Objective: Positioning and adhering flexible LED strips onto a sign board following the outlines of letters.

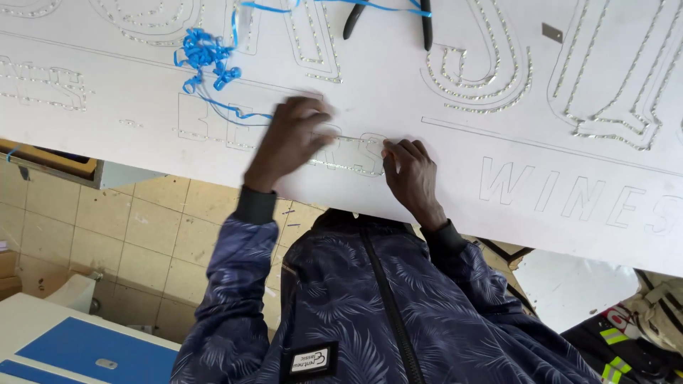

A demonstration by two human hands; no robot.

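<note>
A large white sign board [441,149] lies tilted in front of me, with letter outlines studded with small clear light beads. My left hand [288,142], slightly blurred, is closed on a thin string of clear beads [348,139] over a row of small outlined letters. The string runs right to my right hand [409,178], whose fingertips pinch its other end against the board. A blue wire [242,112] runs from under my left hand up to a curled blue bundle [204,57].
Black-handled pliers [425,21] lie at the board's top edge beside more blue wire. A small grey metal piece [551,32] sits at upper right. Below the board are a tiled floor [128,227], a white-and-blue panel [78,348] and a reflective garment [626,334].
</note>
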